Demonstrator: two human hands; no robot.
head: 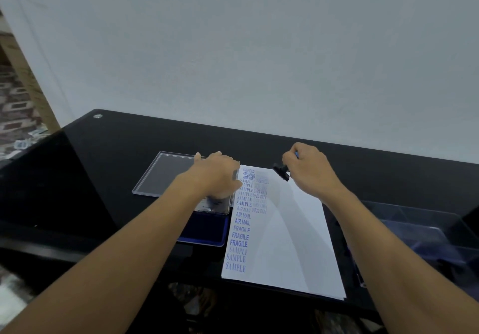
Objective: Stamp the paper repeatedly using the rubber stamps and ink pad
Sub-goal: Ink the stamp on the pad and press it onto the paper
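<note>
A white sheet of paper (pixel 290 232) lies on the black table, with columns of blue stamped words down its left side. My right hand (pixel 309 169) grips a black rubber stamp (pixel 282 171) by its handle, held tilted just above the paper's top edge. My left hand (pixel 216 174) rests palm down on the open lid of the blue ink pad (pixel 207 230), just left of the paper. The pad's blue inked part shows below my left wrist.
A clear plastic lid (pixel 160 175) lies flat left of my left hand. A clear plastic box (pixel 425 230) with dark items inside stands right of the paper. The black table (pixel 129 136) ends at a grey wall behind.
</note>
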